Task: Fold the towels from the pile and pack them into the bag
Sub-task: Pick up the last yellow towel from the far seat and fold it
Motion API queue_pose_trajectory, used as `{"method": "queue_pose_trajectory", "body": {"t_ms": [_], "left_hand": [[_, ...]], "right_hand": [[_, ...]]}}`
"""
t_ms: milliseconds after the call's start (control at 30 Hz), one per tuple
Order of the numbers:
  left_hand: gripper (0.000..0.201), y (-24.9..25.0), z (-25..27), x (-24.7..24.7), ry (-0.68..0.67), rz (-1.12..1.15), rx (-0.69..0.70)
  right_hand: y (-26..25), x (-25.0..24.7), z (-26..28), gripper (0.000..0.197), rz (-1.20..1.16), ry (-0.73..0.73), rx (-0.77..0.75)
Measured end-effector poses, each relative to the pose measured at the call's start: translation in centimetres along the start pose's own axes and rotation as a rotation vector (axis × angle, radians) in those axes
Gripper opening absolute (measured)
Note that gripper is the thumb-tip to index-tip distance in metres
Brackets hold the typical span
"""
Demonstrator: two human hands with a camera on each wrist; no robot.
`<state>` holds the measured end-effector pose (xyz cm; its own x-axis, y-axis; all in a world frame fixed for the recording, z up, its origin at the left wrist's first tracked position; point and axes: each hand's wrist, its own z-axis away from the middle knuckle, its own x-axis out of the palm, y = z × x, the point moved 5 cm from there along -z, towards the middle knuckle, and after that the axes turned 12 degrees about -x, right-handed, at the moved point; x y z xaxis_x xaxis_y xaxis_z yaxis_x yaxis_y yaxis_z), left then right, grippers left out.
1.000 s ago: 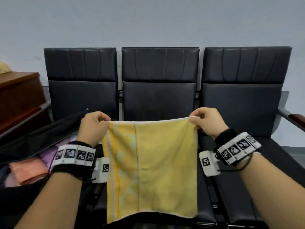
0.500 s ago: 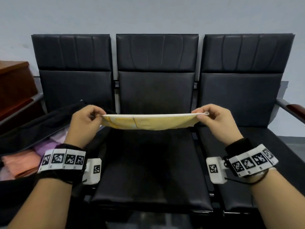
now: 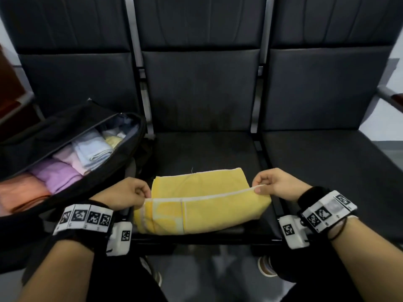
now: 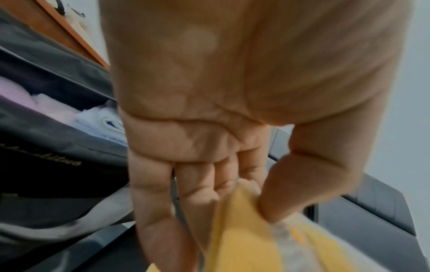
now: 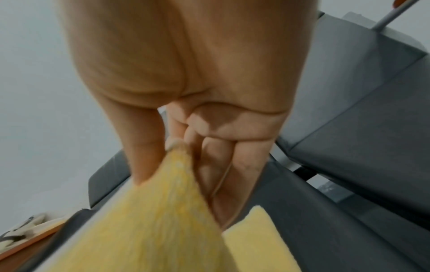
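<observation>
Hands: 2, left [image 3: 122, 194], right [image 3: 275, 184], pinching 1 yellow towel [image 3: 200, 205].

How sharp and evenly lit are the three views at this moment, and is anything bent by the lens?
Head view: fairly sharp on the yellow towel, soft and dark along the bottom, chair backs bowed by the lens. Left wrist view: left hand and towel smeared. Right wrist view: right hand soft, towel blurred, light flat.
</observation>
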<state>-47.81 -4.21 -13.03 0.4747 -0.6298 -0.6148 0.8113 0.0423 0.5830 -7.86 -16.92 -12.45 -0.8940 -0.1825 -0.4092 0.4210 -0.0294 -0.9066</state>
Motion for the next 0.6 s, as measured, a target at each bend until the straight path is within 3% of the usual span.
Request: {"method": "queue_pose_trajectory", "body": {"t_ms": [133, 333, 467, 600], "left_hand": [[0.021, 0.2, -1.3, 0.1, 0.102, 0.084, -0.033], [0.021, -0.4, -4.2, 0.1, 0.383, 0.157, -0.078], [0.021, -0.8, -6.3, -0.4, 0.482, 0.225, -0.129], [0.02, -0.8, -8.0, -0.8, 0.521, 0.188, -0.158]], "right_hand": [[1.7, -0.2, -1.3, 0.004, 0.008, 0.227, -0.011], [3.9, -0.4, -4.4, 0.009, 0.116, 0.503, 0.013], [4.3, -0.8, -6.8, 0.018, 0.183, 0.559, 0.026], [4.9, -1.2, -8.9, 0.012, 0.209, 0.554, 0.09]]}}
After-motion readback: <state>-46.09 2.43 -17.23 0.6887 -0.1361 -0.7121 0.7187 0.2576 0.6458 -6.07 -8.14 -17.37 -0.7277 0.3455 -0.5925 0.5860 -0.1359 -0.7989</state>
